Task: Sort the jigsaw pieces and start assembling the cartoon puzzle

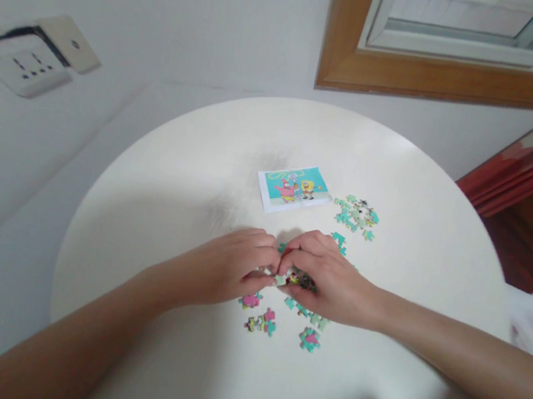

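Observation:
My left hand (pixel 247 262) and my right hand (pixel 320 272) meet over the middle of the table, fingertips pinched together around a small pale green jigsaw piece (pixel 281 280). More puzzle pieces lie partly hidden under my right hand. Just below the hands are a pink piece (pixel 250 300), a small cluster of pink, teal and yellow pieces (pixel 261 323), and a teal and pink piece (pixel 310 339). Behind my right hand lies a teal piece (pixel 340 239). Farther back rests a picture card (pixel 294 189) with a pink starfish and a yellow square cartoon figure.
A loose pile of puzzle pieces (pixel 356 215) lies right of the card on the round white table (pixel 144 207). The table's far edge is close to the wall, with a socket (pixel 29 64) at left and a wood-framed window (pixel 418 75) above. A red curtain (pixel 519 165) hangs at right.

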Demonstrator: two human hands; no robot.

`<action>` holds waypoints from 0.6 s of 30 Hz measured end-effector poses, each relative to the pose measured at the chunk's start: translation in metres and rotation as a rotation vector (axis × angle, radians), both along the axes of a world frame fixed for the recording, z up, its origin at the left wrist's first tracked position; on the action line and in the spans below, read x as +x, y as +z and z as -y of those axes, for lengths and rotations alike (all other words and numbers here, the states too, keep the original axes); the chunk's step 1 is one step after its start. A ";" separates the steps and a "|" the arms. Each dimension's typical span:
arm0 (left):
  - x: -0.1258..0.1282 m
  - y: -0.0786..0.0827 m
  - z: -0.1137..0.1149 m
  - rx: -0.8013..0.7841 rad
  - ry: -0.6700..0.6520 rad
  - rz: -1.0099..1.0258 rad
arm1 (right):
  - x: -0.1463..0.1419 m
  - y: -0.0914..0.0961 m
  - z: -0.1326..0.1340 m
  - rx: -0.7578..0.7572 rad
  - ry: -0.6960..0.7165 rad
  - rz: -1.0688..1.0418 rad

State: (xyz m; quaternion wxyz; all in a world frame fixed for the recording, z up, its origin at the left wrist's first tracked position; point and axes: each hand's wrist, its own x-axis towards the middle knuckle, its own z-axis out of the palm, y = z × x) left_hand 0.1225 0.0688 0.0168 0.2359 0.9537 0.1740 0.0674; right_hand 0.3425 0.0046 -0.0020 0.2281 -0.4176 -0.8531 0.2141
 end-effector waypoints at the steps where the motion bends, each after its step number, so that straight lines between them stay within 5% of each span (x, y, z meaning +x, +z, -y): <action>1: 0.000 0.000 0.000 -0.011 -0.009 0.007 | 0.000 0.000 0.000 0.007 -0.006 0.004; 13: 0.001 0.007 0.003 -0.015 0.053 0.038 | 0.006 0.004 -0.002 0.086 0.007 -0.038; 18: -0.004 0.006 0.000 0.070 0.133 0.036 | 0.035 0.012 -0.022 0.170 -0.127 -0.040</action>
